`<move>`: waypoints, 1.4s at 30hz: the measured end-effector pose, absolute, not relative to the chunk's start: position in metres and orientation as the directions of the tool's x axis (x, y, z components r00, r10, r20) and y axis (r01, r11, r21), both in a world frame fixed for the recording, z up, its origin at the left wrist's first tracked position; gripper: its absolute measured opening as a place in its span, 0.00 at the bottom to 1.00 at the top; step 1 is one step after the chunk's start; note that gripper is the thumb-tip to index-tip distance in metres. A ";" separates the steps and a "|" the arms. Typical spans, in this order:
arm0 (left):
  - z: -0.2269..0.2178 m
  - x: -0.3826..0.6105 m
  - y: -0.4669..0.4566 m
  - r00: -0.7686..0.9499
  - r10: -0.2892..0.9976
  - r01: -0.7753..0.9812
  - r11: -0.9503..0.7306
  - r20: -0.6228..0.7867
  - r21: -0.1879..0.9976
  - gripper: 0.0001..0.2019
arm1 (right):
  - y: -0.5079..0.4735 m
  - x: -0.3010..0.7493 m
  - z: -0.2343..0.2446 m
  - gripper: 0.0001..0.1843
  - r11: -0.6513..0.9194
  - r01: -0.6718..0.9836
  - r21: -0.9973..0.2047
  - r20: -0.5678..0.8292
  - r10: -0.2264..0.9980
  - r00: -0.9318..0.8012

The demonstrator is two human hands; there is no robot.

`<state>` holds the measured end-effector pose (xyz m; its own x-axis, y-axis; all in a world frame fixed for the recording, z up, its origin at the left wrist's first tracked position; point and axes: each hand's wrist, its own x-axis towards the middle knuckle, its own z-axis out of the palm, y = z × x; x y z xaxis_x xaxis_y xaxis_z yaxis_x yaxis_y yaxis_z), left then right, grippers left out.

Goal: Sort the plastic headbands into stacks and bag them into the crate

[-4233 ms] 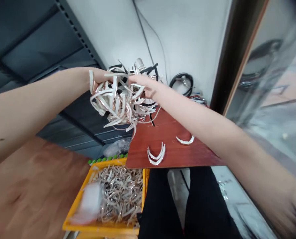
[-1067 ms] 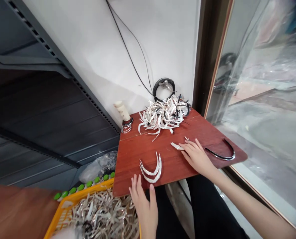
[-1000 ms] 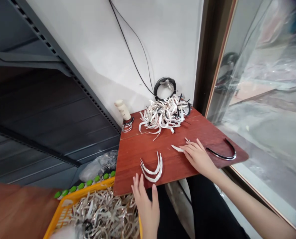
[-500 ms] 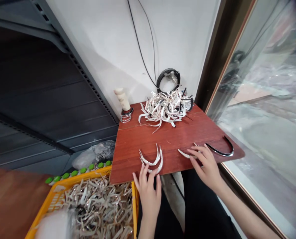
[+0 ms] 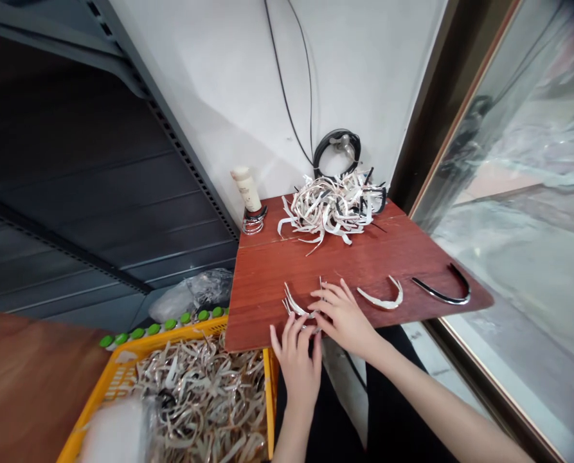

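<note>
Near the front edge of the red-brown wooden board (image 5: 262,283) lie a few thin, curved white strips (image 5: 294,302), bent in U shapes. My left hand (image 5: 296,360) rests at their lower side, fingers stretched and apart, fingertips touching the bend. From the right, my right hand (image 5: 347,318) reaches over the same strips, its fingers spread and covering their right ends. Whether it pinches one is hidden. Farther right, a single white curved band (image 5: 385,303) lies alone, and beyond it a glossy black U-shaped band (image 5: 443,298).
A tangled heap of white strips (image 5: 328,209) sits at the board's back, before a coiled black cable (image 5: 318,157). A cream bottle (image 5: 247,191) stands back left on shiny rings. Below left, a yellow crate (image 5: 270,405) holds many strips. A glass pane (image 5: 499,225) borders the right.
My right hand has left the white band on the right and moved left to the strips beside my left hand. That band now lies uncovered. My left hand stays by the strips.
</note>
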<state>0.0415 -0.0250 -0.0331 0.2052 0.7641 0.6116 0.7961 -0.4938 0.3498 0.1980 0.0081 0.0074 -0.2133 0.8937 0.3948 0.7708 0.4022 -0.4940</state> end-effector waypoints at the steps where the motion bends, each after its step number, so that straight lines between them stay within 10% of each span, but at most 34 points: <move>1: -0.033 0.042 -0.025 0.198 0.759 0.790 -0.498 0.620 0.357 0.06 | 0.011 0.199 0.012 0.10 0.405 0.774 -0.487 0.384 0.895 -0.227; 14: -0.034 0.050 -0.027 0.162 0.790 0.787 -0.465 0.591 0.405 0.08 | 0.050 0.211 0.050 0.07 0.491 0.746 -0.450 0.131 0.863 -0.488; 21: -0.033 0.049 -0.025 0.194 0.786 0.819 -0.460 0.587 0.344 0.19 | 0.137 0.248 0.050 0.14 0.329 0.944 0.019 0.232 0.917 -0.324; 25: -0.036 0.052 -0.024 0.161 0.781 0.819 -0.448 0.604 0.360 0.18 | 0.155 0.255 0.044 0.11 0.418 0.906 0.063 0.185 0.887 -0.423; 30: -0.040 0.057 -0.022 0.101 0.769 0.787 -0.450 0.631 0.422 0.17 | 0.158 0.256 0.065 0.08 0.467 0.718 -0.517 0.465 0.857 -0.222; 33: -0.040 0.058 -0.022 0.095 0.764 0.783 -0.453 0.638 0.426 0.16 | 0.161 0.253 0.078 0.06 0.300 0.329 -0.895 0.309 0.951 -0.027; 37: -0.035 0.057 -0.023 0.120 0.778 0.790 -0.451 0.616 0.415 0.17 | 0.160 0.245 0.075 0.07 -0.031 -0.001 -1.000 -0.031 0.996 0.082; 42: -0.028 0.055 -0.023 0.178 0.773 0.791 -0.481 0.610 0.378 0.17 | 0.149 0.246 0.057 0.13 -0.058 -0.010 -0.998 -0.059 0.968 0.244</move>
